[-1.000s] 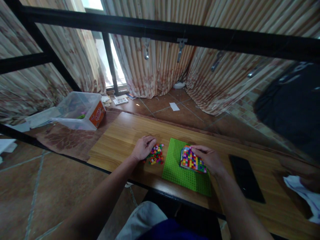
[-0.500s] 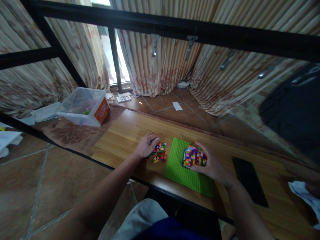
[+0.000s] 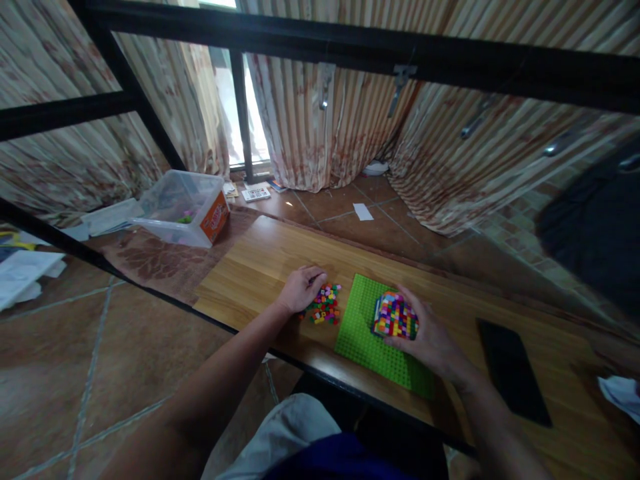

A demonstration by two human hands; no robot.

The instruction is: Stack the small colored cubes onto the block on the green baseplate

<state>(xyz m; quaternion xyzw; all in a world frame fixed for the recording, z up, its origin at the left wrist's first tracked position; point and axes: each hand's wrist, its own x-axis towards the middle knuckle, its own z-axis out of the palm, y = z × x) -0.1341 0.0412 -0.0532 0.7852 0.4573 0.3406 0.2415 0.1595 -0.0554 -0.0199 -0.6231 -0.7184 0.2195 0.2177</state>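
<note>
A small house-like model of many-coloured toy building bricks [image 3: 395, 315] stands on a green studded baseplate [image 3: 356, 327]. My right hand [image 3: 431, 337] wraps round its right side, thumb on the near side and fingers on the far side. To the left of the baseplate lies a pile of loose toy bricks [image 3: 327, 305] in mixed colours. My left hand [image 3: 303, 288] rests at the pile's upper left edge with its fingers curled in. What those fingertips hold, if anything, is hidden.
Both arms reach over a narrow wooden table [image 3: 265, 253]. A black flat slab [image 3: 514, 370] lies at its right. On the floor beyond the left end stands a clear plastic bin [image 3: 185, 207] with a few items inside. A black metal bar [image 3: 310, 33] crosses above.
The whole view has shifted slightly, so everything sits a little further right. Relative to the table, both hands and the brick model have hardly moved.
</note>
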